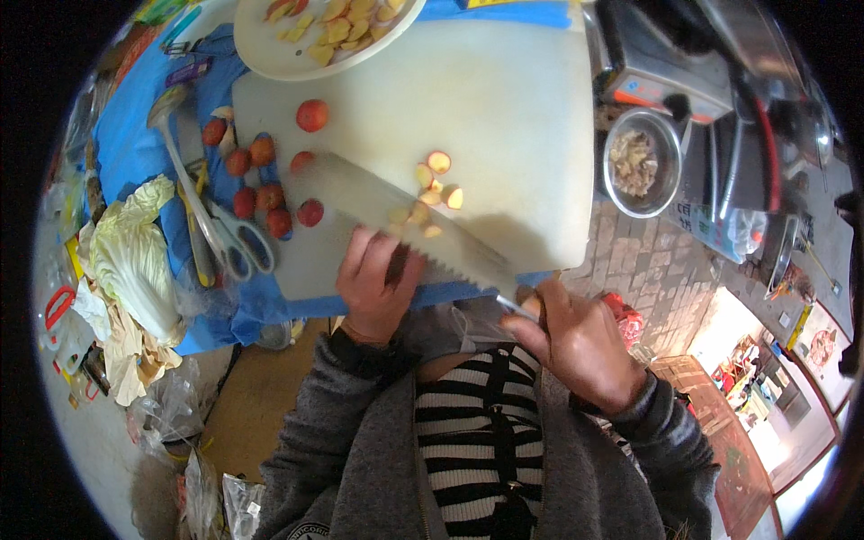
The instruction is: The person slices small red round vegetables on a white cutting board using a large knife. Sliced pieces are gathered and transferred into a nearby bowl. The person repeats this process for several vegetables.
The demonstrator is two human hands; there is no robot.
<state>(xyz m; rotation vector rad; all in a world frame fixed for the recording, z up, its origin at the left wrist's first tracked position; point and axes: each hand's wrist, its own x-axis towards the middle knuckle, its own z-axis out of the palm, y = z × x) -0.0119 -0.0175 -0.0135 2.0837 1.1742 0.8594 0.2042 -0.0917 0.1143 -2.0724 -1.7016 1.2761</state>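
Observation:
My right hand [580, 337] grips the handle of a large saw-toothed knife [432, 229], whose blurred blade slants up and left over the white cutting board [513, 101]. Below the blade, near the board's front edge, is my left hand [378, 277] with bent fingers; the blade and blur hide whether it holds anything. Cut pieces of small red-skinned fruit [439, 162] lie mid-board, some seen dimly past the blade. Whole red fruits [312, 115] rest at the board's left side. A white plate [398, 30] at the top holds many cut pieces.
Left of the board, on blue cloth, are more red fruits [262, 150], scissors [239, 243], a metal ladle [179, 152] and a yellow-handled tool [196, 236]. A cabbage [135, 263] lies farther left. A metal bowl of food [611, 169] stands to the right, near a boxy metal appliance [675, 74].

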